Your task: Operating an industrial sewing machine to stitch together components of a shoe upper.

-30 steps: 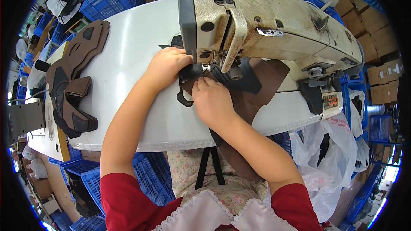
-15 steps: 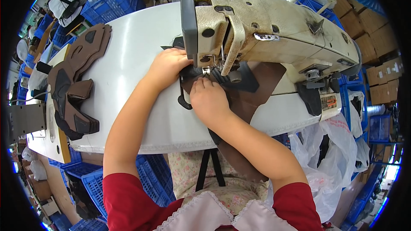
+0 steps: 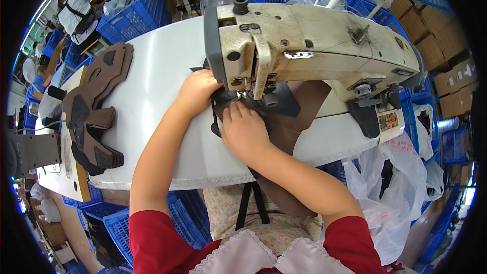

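A cream sewing machine [image 3: 314,45] stands on a white table [image 3: 157,91]. Under its needle lies a brown and black shoe upper piece [image 3: 291,109]. My left hand [image 3: 195,94] presses flat on the piece just left of the needle, partly hidden under the machine head. My right hand [image 3: 243,129] lies palm down on the piece in front of the needle, fingertips close to the presser foot. Both hands hold the piece down against the table.
A stack of brown and black cut pieces [image 3: 96,109] lies at the table's left end. Blue plastic crates [image 3: 127,10] stand behind and under the table. White plastic bags [image 3: 406,182] hang at the right. Another person [image 3: 78,12] works at the far left.
Both hands stay on the piece by the needle; my right hand has shifted slightly toward the presser foot. The view has moved a little.
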Action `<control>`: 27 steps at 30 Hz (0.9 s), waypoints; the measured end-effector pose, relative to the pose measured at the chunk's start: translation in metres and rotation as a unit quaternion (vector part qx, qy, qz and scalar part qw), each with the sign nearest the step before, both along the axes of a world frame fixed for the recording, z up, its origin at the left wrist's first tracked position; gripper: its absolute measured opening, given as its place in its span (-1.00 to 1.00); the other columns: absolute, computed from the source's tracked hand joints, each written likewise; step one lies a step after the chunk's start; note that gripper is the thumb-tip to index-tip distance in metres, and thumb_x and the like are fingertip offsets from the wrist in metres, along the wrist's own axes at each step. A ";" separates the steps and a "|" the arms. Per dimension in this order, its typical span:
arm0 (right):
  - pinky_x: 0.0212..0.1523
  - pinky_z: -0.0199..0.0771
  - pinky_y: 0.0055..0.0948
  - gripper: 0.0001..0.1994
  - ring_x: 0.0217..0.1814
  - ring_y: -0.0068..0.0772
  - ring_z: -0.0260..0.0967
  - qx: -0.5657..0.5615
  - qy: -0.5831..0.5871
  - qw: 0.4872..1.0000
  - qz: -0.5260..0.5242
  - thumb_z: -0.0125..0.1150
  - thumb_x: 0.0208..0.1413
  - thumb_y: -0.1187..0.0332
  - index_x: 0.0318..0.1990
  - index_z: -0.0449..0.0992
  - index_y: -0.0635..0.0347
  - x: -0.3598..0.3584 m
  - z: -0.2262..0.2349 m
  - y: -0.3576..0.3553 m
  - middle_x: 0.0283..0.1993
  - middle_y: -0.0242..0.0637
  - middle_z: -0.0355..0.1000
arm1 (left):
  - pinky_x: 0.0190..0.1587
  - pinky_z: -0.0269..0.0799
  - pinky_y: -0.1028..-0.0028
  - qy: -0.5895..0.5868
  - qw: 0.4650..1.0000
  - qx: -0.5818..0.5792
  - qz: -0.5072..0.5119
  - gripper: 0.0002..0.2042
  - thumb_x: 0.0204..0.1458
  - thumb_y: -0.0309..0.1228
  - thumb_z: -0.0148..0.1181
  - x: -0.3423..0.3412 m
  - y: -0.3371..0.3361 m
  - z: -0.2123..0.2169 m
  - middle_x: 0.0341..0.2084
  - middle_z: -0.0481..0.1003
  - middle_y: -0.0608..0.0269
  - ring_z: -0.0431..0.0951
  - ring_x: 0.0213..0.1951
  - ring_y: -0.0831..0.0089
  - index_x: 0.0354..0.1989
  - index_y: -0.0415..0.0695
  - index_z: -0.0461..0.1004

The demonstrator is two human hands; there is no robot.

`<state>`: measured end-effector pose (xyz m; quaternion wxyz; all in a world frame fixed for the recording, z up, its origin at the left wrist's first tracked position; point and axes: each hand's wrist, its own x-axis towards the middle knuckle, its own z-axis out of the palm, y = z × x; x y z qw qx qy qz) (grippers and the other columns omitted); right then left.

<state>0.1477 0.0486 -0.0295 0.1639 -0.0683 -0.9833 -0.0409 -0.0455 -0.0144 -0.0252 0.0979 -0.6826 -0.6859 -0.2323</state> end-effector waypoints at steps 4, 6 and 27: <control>0.30 0.20 -0.07 -0.51 0.40 0.07 0.10 -0.323 -0.045 0.919 0.221 0.21 0.09 0.21 0.12 0.40 0.31 0.081 0.056 -0.031 0.29 0.04 0.23 | -0.06 0.44 0.24 -0.009 1.000 -0.017 0.012 -0.66 -0.37 -0.66 0.18 -0.004 -0.006 -0.005 -0.33 0.57 0.19 0.53 -0.12 0.11 -0.32 -0.08 0.53; 0.28 0.23 -0.12 -0.52 0.36 0.07 0.14 -0.493 -0.155 0.802 0.299 0.07 0.23 0.14 0.18 0.35 0.30 0.143 0.053 -0.038 0.30 0.10 0.19 | -0.04 0.43 0.23 -0.020 0.999 -0.029 0.024 -0.65 -0.40 -0.69 0.16 -0.006 -0.004 -0.007 -0.33 0.57 0.18 0.52 -0.11 0.10 -0.33 -0.09 0.52; 0.30 0.14 0.01 0.13 0.37 0.48 -0.07 -0.468 0.142 0.856 -0.168 0.41 -0.10 -0.06 0.44 -0.23 0.29 0.134 0.041 0.006 0.37 0.42 -0.24 | -0.13 0.42 0.19 0.020 0.995 -0.091 0.021 -0.56 -0.35 -0.66 0.09 0.014 -0.007 0.017 -0.25 0.57 0.12 0.53 -0.15 0.05 -0.19 -0.04 0.58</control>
